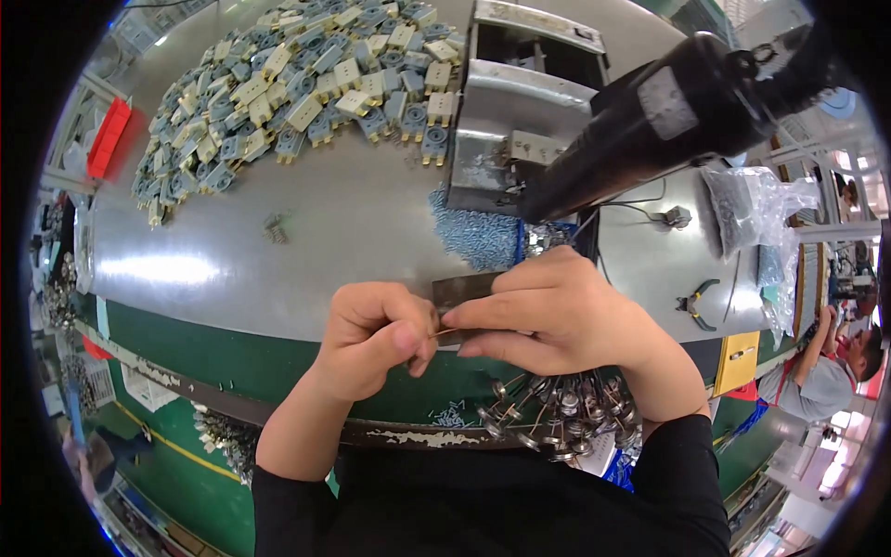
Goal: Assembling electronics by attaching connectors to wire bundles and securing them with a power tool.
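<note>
Head view shows a thin, coppery wire (445, 331) pinched by the curled left hand (369, 336); whether the right hand (568, 314) pinches it is unclear.

The bare left hand (376, 336) is curling its thumb and fingers inward; the bare right hand (552, 316) is pointing its fingers leftward just beside it, both bare forearms (302, 422) angling inward.

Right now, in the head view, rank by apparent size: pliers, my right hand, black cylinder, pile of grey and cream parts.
Largest to smallest:
Pile of grey and cream parts
Black cylinder
Your right hand
Pliers
</note>
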Motion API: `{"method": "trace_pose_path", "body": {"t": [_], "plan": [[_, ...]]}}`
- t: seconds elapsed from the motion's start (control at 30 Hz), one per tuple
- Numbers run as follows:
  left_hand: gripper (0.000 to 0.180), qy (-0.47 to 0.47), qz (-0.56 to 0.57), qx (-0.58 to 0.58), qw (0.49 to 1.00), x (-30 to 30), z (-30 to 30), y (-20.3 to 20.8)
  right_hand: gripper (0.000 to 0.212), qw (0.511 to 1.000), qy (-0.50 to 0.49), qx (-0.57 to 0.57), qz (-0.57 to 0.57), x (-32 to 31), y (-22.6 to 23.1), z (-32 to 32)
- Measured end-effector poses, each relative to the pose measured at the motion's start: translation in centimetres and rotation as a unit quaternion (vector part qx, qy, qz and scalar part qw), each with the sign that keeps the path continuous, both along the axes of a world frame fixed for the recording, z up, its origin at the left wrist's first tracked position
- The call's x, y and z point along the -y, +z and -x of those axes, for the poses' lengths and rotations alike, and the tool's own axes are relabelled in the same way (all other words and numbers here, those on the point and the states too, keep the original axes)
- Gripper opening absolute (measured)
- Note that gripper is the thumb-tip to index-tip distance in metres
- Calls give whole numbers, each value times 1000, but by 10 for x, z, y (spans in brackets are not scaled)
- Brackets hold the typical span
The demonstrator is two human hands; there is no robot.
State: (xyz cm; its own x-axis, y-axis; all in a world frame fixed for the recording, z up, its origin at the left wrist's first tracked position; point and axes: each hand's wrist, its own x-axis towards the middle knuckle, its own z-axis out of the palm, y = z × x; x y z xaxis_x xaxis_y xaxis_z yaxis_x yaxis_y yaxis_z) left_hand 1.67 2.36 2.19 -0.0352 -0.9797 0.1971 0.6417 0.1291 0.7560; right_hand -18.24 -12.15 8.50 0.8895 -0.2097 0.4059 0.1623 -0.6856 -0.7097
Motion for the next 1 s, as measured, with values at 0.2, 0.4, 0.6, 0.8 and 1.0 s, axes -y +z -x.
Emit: {"method": "trace_pose_path", "body": {"t": [0.2, 0.4, 0.6, 0.8, 1.0], "plan": [[34, -34, -107, 134, 985, 3, -3, 4, 27, 993, -66, 32, 92, -3, 0, 8], [30, -72, -59, 34, 995, 6, 12, 14, 24, 996, -83, 8, 41, -3, 7, 12], [36, -100, -10, -22, 995, 4, 15, 4, 15, 986, -83, -1, -144, -3, 4, 9], [35, -63, -51, 42, 996, 2, 16, 14, 7, 984, -82, -27, -158, -4, 14, 8], [24, -12, 63, 442, 895, 11, -9, 28, 20, 995, -53, -55, -66, -10, 19, 4]]}}
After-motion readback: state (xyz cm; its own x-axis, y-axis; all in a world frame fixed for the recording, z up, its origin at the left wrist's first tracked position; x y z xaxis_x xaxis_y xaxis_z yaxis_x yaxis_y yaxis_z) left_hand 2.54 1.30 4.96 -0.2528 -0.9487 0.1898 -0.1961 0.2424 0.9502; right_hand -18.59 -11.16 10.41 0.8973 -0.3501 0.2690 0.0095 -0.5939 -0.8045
